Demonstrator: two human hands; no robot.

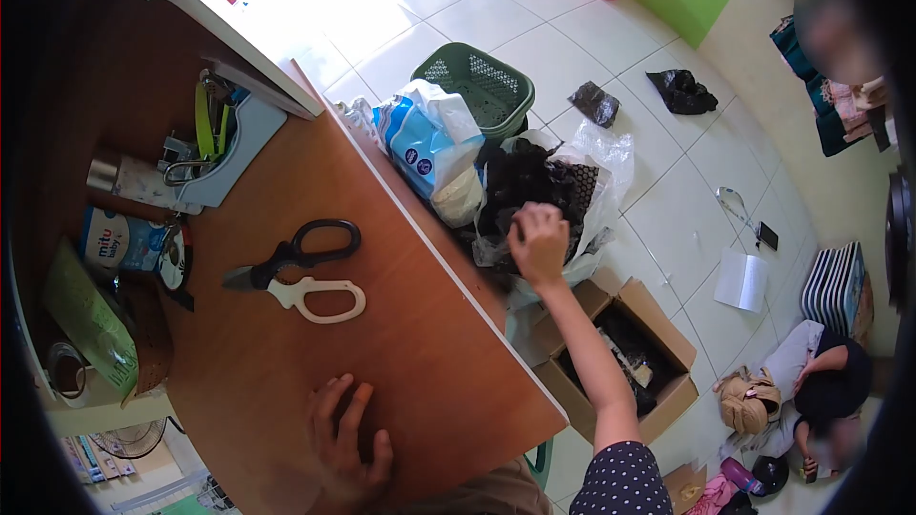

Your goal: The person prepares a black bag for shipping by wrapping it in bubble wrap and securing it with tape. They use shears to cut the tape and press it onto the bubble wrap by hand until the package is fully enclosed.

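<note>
My right hand reaches past the desk edge, over crumpled black plastic inside a translucent white bag. Its fingers are curled and right at the black plastic; I cannot tell what, if anything, they pinch. On the brown desk rests my left hand, fingers apart and holding nothing, one fingertip showing orange. Scissors with one black and one white handle lie beyond it, blades slightly apart. Beside the bag stands a blue and white plastic pack.
A green basket and an opened cardboard box flank the bag on the tiled floor. Black plastic pieces lie farther off. A grey-blue holder and a mitu baby pack line the desk's left. Another person sits at lower right.
</note>
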